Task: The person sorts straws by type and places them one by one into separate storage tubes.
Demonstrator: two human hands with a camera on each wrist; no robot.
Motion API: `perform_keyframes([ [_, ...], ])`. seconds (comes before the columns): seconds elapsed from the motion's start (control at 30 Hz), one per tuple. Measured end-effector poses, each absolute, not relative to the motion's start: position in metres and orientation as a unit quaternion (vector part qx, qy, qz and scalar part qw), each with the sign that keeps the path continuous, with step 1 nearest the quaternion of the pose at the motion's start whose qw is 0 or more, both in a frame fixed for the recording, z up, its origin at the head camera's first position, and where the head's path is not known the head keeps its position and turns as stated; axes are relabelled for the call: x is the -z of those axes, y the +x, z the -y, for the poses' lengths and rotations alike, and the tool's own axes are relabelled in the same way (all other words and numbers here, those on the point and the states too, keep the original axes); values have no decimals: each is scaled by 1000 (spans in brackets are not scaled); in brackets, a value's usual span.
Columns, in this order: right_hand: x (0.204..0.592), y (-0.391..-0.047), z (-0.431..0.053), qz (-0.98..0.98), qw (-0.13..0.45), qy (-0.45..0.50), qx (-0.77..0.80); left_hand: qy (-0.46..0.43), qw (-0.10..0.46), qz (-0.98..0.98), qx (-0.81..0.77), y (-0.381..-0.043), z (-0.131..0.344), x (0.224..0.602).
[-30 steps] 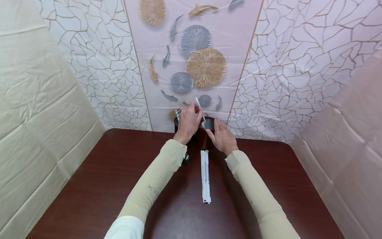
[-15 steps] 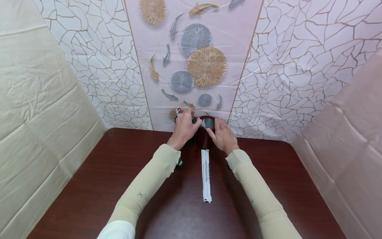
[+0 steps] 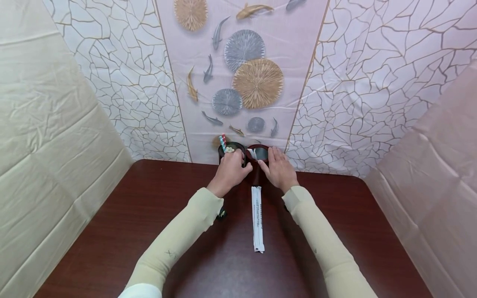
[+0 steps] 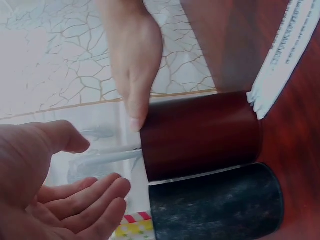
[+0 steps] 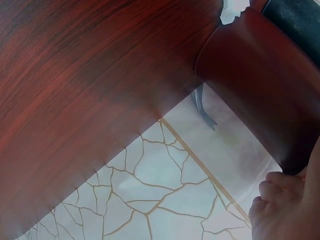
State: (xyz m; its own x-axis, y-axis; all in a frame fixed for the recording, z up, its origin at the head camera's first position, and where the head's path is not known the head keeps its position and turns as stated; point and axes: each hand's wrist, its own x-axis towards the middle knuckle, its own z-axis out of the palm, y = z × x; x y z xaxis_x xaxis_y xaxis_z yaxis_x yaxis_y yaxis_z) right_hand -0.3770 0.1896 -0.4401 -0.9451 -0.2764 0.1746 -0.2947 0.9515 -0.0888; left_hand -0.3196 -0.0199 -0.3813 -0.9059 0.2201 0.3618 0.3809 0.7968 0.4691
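Note:
A dark red-brown cylindrical cup stands at the back of the table, with white paper-wrapped sticks poking above its rim. Beside it on the left is a black cup containing striped paper straws. My left hand hovers before the two cups; the left wrist view shows its fingers loosely bent, thumb apart, nothing between them. My right hand rests on the brown cup's right side, fingers extended along the rim and thumb touching the front edge.
A long white paper-wrapped strip with printed text lies on the dark wood table, in front of the brown cup. Patterned cloth hangs behind the table, and beige cloth walls flank it.
My left hand has lowered a white wrapped stick into the brown cup, let go, and drawn back left toward me. The right hand has stayed at the rim.

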Motion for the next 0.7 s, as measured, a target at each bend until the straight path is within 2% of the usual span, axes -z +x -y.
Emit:
perform_keyframes([
  [0.33,437,-374,-190,981,106,158,-25,-150,61,947,278,-314,19,408],
  [0.7,437,-375,-189,984,96,153,-9,-146,-9,952,269,-313,8,444],
])
